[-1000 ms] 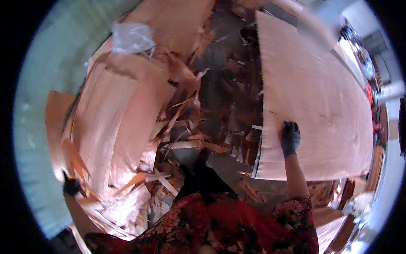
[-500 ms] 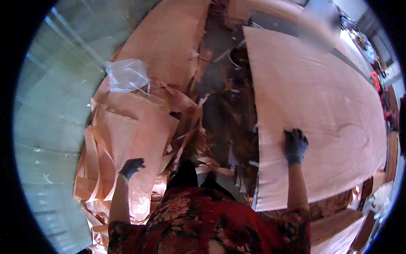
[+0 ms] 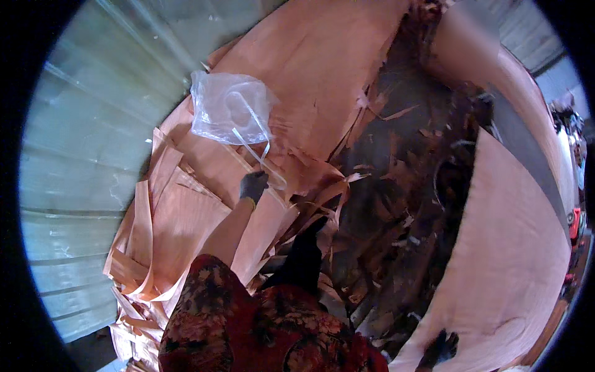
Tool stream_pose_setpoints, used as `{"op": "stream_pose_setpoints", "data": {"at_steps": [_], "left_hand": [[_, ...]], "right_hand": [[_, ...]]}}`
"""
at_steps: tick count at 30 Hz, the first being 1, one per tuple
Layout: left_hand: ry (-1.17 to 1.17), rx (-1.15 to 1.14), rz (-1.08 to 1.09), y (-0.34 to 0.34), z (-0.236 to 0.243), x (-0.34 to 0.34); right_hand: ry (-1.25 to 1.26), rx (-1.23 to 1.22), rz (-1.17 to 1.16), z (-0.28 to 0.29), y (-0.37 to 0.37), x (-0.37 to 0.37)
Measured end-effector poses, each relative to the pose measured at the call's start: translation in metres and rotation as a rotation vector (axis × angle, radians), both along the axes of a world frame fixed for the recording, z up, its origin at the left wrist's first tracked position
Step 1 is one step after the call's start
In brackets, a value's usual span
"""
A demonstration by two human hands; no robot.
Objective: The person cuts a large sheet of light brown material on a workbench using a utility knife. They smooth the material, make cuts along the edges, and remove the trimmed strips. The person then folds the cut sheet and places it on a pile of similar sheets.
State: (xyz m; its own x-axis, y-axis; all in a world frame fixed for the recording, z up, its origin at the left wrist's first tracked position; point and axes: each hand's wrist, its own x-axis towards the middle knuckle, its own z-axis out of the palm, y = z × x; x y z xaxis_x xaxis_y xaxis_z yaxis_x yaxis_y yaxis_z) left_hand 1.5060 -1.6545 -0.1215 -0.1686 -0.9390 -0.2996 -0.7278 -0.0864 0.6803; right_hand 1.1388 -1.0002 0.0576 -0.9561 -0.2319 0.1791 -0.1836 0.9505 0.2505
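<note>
My left hand (image 3: 253, 186), in a dark glove, reaches over the pile of thin reddish-brown wood veneer sheets (image 3: 186, 226) on the left. Its fingers are closed at the lower part of a white plastic strap (image 3: 251, 111). Just beyond it, a crumpled clear plastic bag (image 3: 214, 118) lies on the veneer, with the strap trailing across it. At the lower right, my gloved right hand (image 3: 441, 348) rests near the edge of a large smooth veneer sheet (image 3: 502, 248). Its fingers are stretched out and hold nothing.
Dark floor (image 3: 396, 204) littered with veneer scraps runs between the two stacks. A translucent corrugated wall (image 3: 93, 173) curves along the left. Black cord-like material (image 3: 443, 180) lies beside the right sheet. A blurred area covers part of the far right.
My view has swung left toward the bag. My left hand has moved forward to the strap and closed there. My right hand now appears lower in view, still at the large sheet.
</note>
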Motion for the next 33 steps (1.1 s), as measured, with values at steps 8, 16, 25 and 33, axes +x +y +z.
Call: {"op": "stream_pose_setpoints", "data": {"at_steps": [8, 16, 25, 33], "left_hand": [[-0.584, -0.055, -0.162, -0.08, -0.078, 0.011], [-0.719, -0.155, -0.429, -0.091, -0.162, 0.006], [-0.259, -0.352, -0.421, -0.045, 0.048, -0.072], [-0.196, -0.214, -0.835, 0.051, 0.178, -0.077]], "right_hand": [[-0.088, 0.335, 0.24, 0.045, -0.065, 0.009], [-0.126, 0.244, 0.309, 0.064, -0.137, 0.007], [-1.018, -0.474, 0.281, -0.08, -0.256, 0.066], [-2.18, -1.326, -0.032, -0.038, -0.593, 0.14]]}}
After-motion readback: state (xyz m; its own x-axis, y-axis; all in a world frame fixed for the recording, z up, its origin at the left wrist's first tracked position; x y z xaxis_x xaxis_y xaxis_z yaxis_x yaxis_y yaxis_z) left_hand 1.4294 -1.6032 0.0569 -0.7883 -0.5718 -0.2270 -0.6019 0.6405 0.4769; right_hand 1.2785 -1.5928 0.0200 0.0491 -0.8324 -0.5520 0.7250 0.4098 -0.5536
